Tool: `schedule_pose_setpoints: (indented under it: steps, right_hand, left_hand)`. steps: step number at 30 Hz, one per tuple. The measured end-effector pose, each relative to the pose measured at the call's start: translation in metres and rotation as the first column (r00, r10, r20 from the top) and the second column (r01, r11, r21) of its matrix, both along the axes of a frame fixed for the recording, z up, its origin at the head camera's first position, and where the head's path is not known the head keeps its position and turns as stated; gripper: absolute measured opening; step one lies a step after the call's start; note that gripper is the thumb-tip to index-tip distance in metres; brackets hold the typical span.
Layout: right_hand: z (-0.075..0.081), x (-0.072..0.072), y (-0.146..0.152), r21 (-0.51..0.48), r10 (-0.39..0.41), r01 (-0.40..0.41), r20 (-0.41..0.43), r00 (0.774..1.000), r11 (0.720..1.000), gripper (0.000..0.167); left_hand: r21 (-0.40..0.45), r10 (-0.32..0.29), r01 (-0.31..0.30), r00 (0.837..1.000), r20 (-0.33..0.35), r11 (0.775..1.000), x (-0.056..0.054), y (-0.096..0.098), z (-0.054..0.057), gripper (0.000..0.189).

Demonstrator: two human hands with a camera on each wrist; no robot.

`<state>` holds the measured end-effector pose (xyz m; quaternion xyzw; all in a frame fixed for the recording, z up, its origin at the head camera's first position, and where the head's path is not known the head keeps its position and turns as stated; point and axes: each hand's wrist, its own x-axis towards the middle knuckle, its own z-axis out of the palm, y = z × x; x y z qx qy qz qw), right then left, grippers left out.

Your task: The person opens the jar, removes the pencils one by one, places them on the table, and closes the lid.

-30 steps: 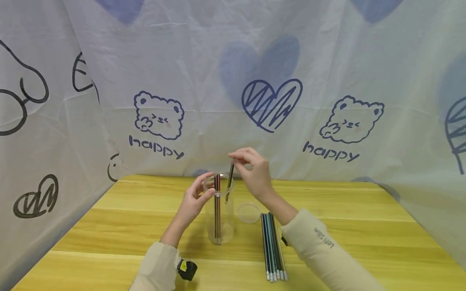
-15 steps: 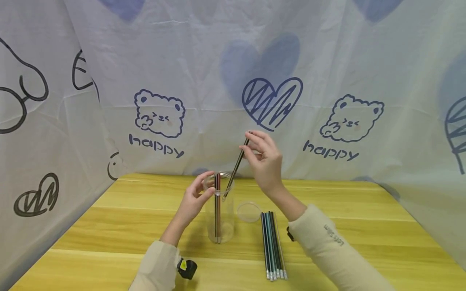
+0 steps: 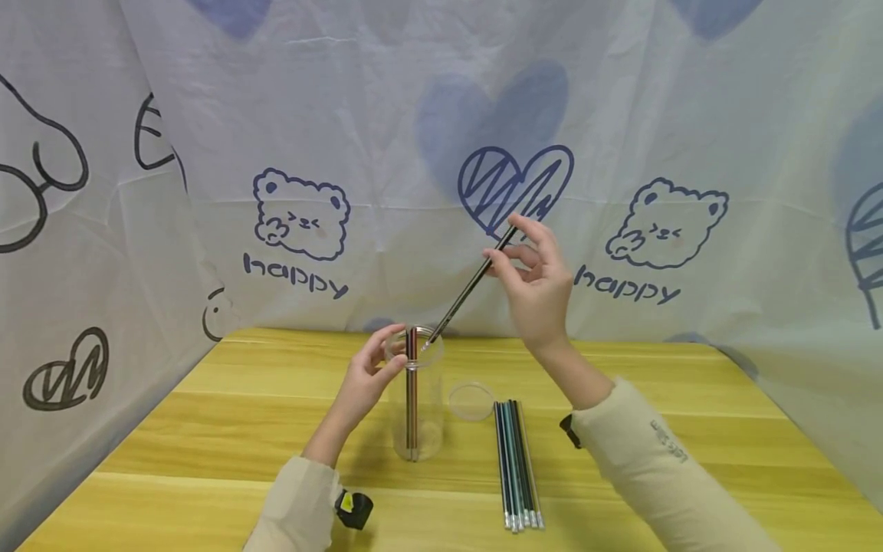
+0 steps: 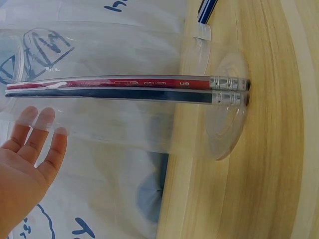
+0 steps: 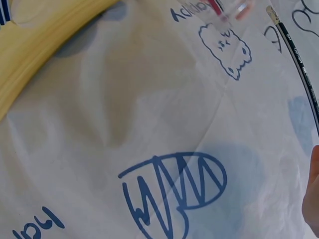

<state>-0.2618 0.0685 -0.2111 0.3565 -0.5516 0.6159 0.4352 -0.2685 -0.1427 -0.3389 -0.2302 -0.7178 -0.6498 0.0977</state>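
A tall clear plastic jar (image 3: 429,418) stands upright on the table, and my left hand (image 3: 367,377) holds it near the rim, thumb in front and fingers around the far side. Inside it two pencils stand eraser end down; the left wrist view shows a red pencil (image 4: 149,82) and a dark pencil (image 4: 149,94) side by side. Above and right of the jar, my right hand (image 3: 543,295) pinches a black pencil (image 3: 469,290) by its upper end. That pencil slants down left, its eraser tip at the jar's mouth; whether the tip is inside I cannot tell.
Right of the jar lies a clear round lid (image 3: 472,402). A row of several dark and teal pencils (image 3: 513,464) lies beside it, eraser ends toward me. A printed cloth (image 3: 407,230) hangs behind the wooden table (image 3: 241,429).
My right hand has risen and moved right, drawing the black pencil up out of the jar and tilting it further. The left hand and the jar have stayed put.
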Motion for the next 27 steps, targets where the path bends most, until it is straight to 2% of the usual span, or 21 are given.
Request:
schedule_pose_setpoints:
  steps: [5,10,17,20,24,27]
  right_hand:
    - [0.006,0.001,0.008,-0.066,0.013,-0.012,0.025,1.000,0.998,0.037]
    - [0.007,0.000,0.018,-0.080,0.018,-0.014,0.051,0.999,0.997,0.037]
    - [-0.004,-0.002,0.030,0.014,-0.054,0.053,0.091,0.994,0.999,0.039]
    - [-0.012,-0.003,0.035,0.089,-0.095,0.081,0.165,0.982,0.993,0.040]
    - [-0.024,-0.003,0.043,0.184,-0.139,0.087,0.289,0.947,0.979,0.041]
    - [-0.033,-0.005,0.049,0.221,-0.157,0.084,0.337,0.928,0.972,0.041]
  left_hand:
    - [-0.001,0.007,-0.007,1.000,0.000,1.000,0.000,0.000,0.000,0.046]
    - [-0.001,0.005,-0.005,1.000,-0.005,1.000,0.000,0.000,0.000,0.046]
    - [0.002,-0.006,0.006,1.000,-0.005,1.000,0.000,0.000,0.000,0.047]
    - [0.004,-0.009,0.009,1.000,-0.003,1.000,0.000,0.000,0.000,0.047]
    - [0.007,-0.009,0.009,1.000,-0.005,1.000,0.000,0.000,0.000,0.047]
    - [0.009,-0.008,0.008,1.000,-0.007,1.000,0.000,0.000,0.000,0.047]
